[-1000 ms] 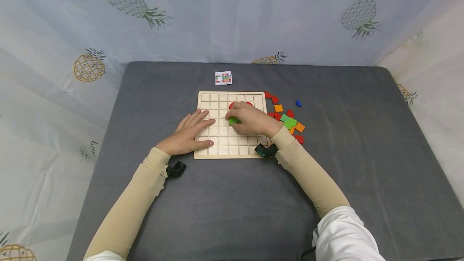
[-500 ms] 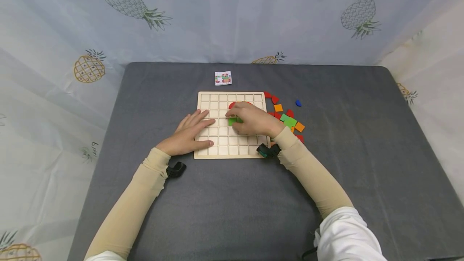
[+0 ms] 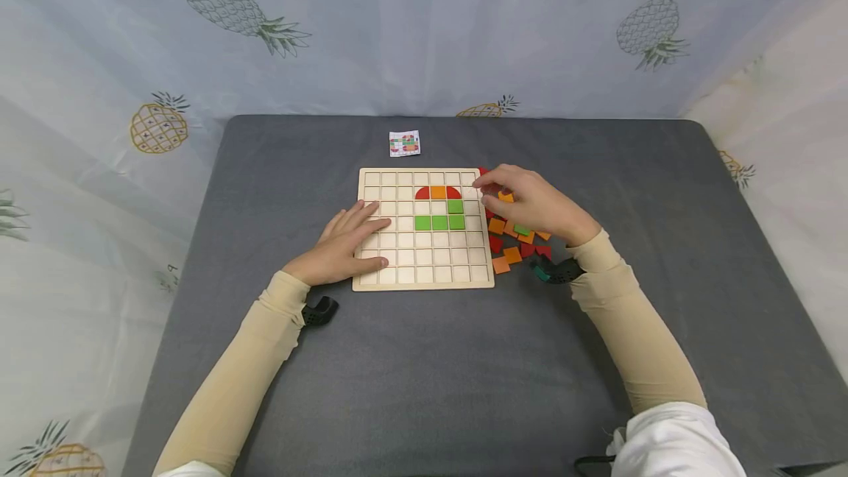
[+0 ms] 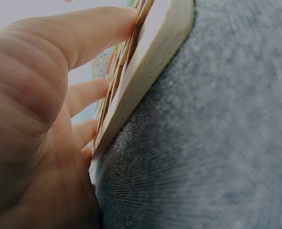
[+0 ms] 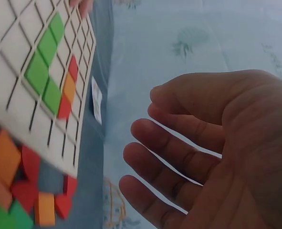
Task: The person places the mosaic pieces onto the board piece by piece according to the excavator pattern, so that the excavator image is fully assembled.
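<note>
A wooden grid board (image 3: 397, 271) lies on the table. My left hand (image 3: 334, 252) rests on its left side, fingers spread flat; in the left wrist view, the fingertips touch the grid near the board's edge (image 4: 155, 57). Set in the cells are a row of green square tiles (image 3: 440, 223), a further green one (image 3: 455, 206) above its right end, and an orange square (image 3: 438, 193) between two rounded red pieces (image 3: 422, 193). My right hand (image 3: 533, 201) hovers over the board's right edge and the loose tiles. Its fingers are loosely bent and hold nothing in the right wrist view.
Loose red, orange and green tiles (image 3: 513, 255) lie along the board's right side, partly hidden by my right hand and wrist. A small printed pattern card (image 3: 404, 143) lies behind the board. The grey table (image 3: 411, 366) backs onto a pineapple-print curtain (image 3: 371, 43).
My right hand has let go of a green tile in the grid and moved right, off the board's middle, uncovering the placed pieces. The left hand has stayed in place.
</note>
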